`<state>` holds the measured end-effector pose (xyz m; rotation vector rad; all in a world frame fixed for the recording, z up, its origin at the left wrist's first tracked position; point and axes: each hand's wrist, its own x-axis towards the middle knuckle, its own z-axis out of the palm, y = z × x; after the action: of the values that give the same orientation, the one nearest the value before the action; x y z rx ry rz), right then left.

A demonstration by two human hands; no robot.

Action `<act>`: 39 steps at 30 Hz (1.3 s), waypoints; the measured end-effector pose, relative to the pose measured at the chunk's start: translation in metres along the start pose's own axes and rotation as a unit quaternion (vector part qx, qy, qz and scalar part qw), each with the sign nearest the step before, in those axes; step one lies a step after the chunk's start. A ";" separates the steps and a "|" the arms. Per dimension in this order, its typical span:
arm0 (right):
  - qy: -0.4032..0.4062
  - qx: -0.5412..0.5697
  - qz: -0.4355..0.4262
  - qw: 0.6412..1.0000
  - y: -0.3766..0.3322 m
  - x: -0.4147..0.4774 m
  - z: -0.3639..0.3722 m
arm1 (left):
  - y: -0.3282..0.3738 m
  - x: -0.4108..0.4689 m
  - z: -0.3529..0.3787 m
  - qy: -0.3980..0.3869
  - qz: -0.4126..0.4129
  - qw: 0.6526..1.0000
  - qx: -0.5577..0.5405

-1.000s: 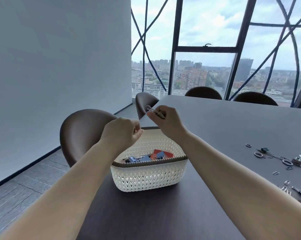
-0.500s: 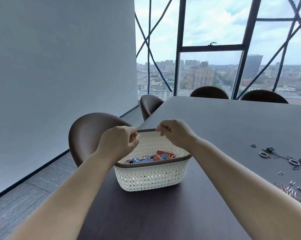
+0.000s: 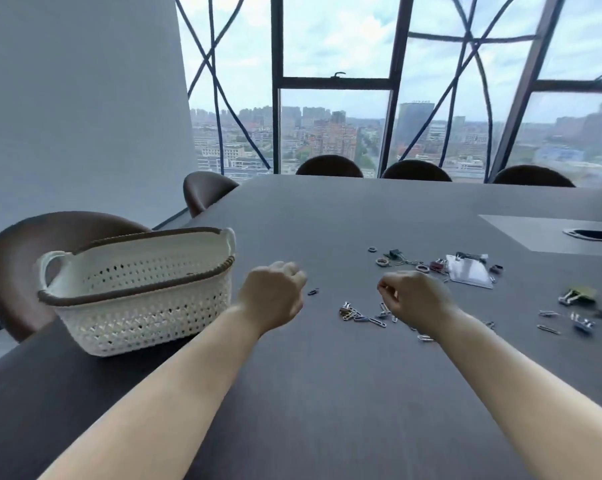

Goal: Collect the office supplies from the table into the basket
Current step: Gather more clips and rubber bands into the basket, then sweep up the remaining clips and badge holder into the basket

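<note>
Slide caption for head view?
Left hand and right hand, fingers curled, near scattered metal paper clips beside the white perforated plastic basket on the dark table.

We see only the person's arms and hands, and all of it is bare skin. The left forearm is uncovered along its whole visible length, from the lower border of the view up to the wrist, and the right forearm is uncovered in the same way. Each forearm looks broad at the bottom, where the wide lens stretches it, and narrows steadily to a slim wrist. The left hand shows us a smooth, rounded back with a low ridge of knuckles. The right hand shows a similar back and knuckle line. Both hands are slightly blurred, so we cannot make out nails or fine marks.
</note>
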<state>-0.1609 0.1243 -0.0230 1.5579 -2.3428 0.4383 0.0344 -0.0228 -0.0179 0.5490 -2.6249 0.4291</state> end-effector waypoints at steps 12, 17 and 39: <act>-0.254 0.001 0.171 0.952 0.107 -0.040 0.031 | 0.096 0.072 0.075 -0.298 -0.095 0.927 -0.206; -0.208 0.093 0.141 0.964 0.129 -0.026 0.036 | 0.133 0.102 0.086 -0.298 0.027 0.930 -0.212; -0.152 -0.028 0.449 0.880 0.250 -0.098 -0.008 | 0.200 0.152 0.099 -0.248 0.078 0.913 -0.314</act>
<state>-0.3549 0.3018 -0.0775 0.4195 -3.1957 0.3061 -0.2139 0.0681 -0.0752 0.2443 -3.0580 -0.5885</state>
